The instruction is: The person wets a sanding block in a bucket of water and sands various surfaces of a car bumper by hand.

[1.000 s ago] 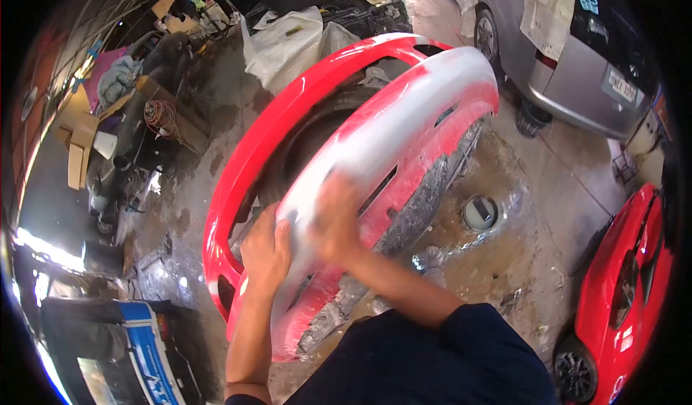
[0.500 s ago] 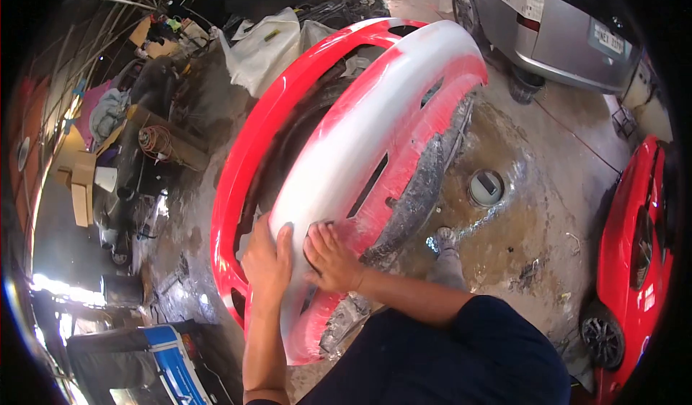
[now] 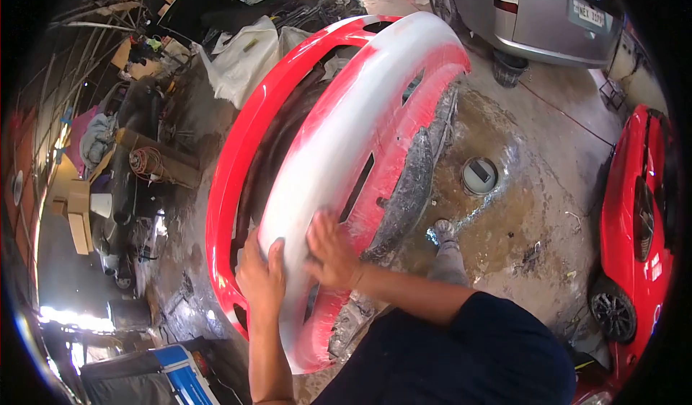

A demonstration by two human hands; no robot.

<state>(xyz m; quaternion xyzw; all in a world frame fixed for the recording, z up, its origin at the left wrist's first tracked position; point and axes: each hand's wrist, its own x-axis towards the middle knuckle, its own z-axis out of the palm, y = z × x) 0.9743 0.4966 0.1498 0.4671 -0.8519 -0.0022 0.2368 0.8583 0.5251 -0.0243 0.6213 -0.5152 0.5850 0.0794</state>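
A red and white bumper (image 3: 335, 124) stands tilted in front of me, its face patchy with white and scuffed pink. My left hand (image 3: 263, 271) grips its upper edge near the lower end, thumb on the white face and fingers over the rim. Just right of it, my right hand (image 3: 333, 253) lies on the white face with fingers spread, slightly blurred. Whether anything thin is under that palm is hidden. Behind the bumper's face is a glossy red frame-like part (image 3: 234, 152).
On the wet floor to the right is a round container (image 3: 480, 176) with a dark block in it. My foot (image 3: 445, 232) is below it. A grey vehicle (image 3: 548, 26), a black bucket (image 3: 509, 69) and a red car (image 3: 634, 225) stand farther out. Boxes (image 3: 79, 217) lie left.
The view has shifted, so the bumper appears farther left and higher. My right hand has moved over the white face beside my left hand, which keeps its grip on the edge.
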